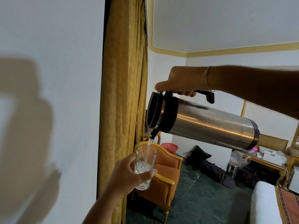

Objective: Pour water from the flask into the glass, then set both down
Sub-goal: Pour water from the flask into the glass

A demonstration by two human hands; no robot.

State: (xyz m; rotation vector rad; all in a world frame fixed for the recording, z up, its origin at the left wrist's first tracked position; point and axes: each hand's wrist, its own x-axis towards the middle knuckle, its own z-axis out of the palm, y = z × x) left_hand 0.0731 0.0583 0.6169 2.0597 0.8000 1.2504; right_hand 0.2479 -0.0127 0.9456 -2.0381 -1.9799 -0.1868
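A steel flask [210, 125] with a black lid and black handle is tipped almost level in mid-air, its spout pointing down and left. My right hand [181, 81] grips its handle from above, thumb on the lid lever. A thin stream of water falls from the spout into a clear glass [144, 165] held just below it. My left hand [127, 173] is wrapped around the glass's lower half, and the glass is partly filled, tilted slightly.
A white wall [48, 78] stands close on the left beside a gold curtain [124, 94]. Below are an orange armchair [163, 178], a red basket [169, 147], a black bag [203, 162] on green floor, a white bed corner [263, 201] and a cluttered side table [265, 160].
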